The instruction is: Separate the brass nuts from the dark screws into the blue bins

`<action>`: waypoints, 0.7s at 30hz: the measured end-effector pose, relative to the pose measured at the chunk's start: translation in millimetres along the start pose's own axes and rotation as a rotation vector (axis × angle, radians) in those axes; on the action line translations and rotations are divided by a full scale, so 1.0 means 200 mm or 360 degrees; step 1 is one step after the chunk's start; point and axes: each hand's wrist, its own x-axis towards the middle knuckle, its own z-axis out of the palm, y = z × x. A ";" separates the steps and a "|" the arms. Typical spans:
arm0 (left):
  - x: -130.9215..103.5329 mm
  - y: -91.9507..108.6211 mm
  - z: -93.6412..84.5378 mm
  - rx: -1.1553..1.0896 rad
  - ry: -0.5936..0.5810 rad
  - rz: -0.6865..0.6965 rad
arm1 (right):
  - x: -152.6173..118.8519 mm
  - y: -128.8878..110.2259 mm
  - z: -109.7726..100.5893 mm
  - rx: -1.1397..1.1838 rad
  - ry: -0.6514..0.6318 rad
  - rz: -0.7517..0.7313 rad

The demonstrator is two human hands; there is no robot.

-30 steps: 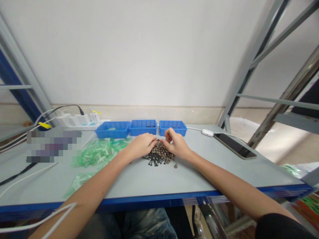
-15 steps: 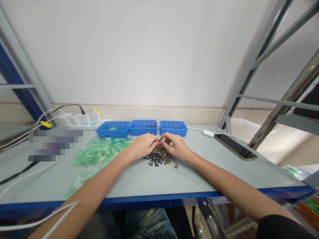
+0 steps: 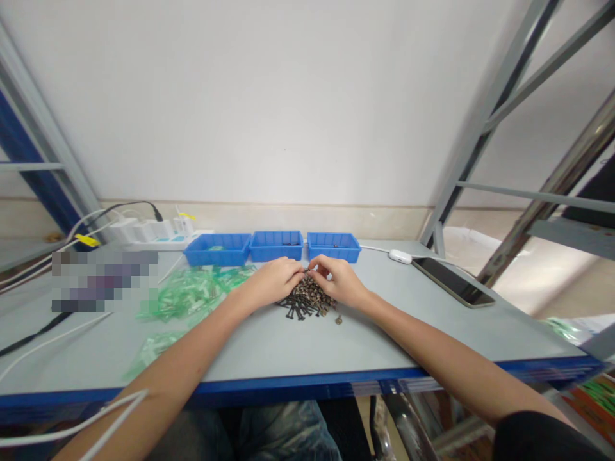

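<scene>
My left hand point(image 3: 276, 280) and my right hand point(image 3: 340, 280) meet over a heap of small hardware, their fingertips almost touching. Both are closed in a pinch, and a tiny dark piece seems to sit between them, too small to name. Below lie black screws point(image 3: 296, 307) toward the left and front. Small brass-coloured metal pieces point(image 3: 318, 293) make up the right part of the heap, partly hidden by my fingers. One loose metal piece point(image 3: 339, 320) rests apart, in front of my right hand.
Three blue bins, left point(image 3: 218, 257), middle point(image 3: 276, 254) and right point(image 3: 334, 254), stand behind my hands. Green plastic bags point(image 3: 187, 294) spread on the left, one small bag point(image 3: 151, 349) nearer. A power strip point(image 3: 163, 240) with cables is back left; a phone point(image 3: 454, 282) lies right.
</scene>
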 end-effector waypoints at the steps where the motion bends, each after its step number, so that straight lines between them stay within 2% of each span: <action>1: 0.00 0.00 0.00 0.0012 0.0005 -0.0012 | 0.00 0.00 0.00 -0.0001 -0.0001 -0.0002; 21: -0.01 0.03 -0.03 0.0009 0.0106 -0.0105 | 0.01 0.00 -0.03 -0.0014 0.0054 0.0001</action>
